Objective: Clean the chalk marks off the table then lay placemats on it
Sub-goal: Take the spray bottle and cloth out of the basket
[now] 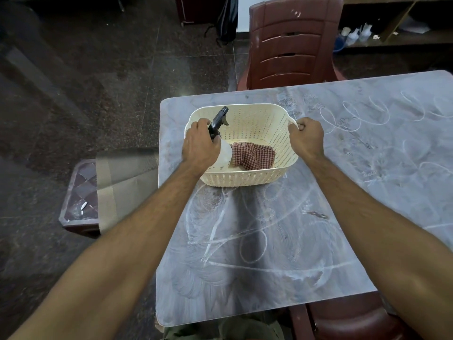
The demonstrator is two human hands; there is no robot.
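Your left hand (199,146) is wrapping its grip around the neck of the spray bottle (221,143), which is lying tilted inside the cream basket (245,179); its long axis is running from the white body near you up to the black trigger head, nozzle pointing away and slightly right. Your right hand (306,138) is clenching the basket's right handle. A checked cloth (252,155) is lying in the basket just beside the bottle. The basket is sitting on the tabletop (269,278), which is carrying chalk marks (355,116). Placemats (117,182) are resting on a stool (78,200) to your left
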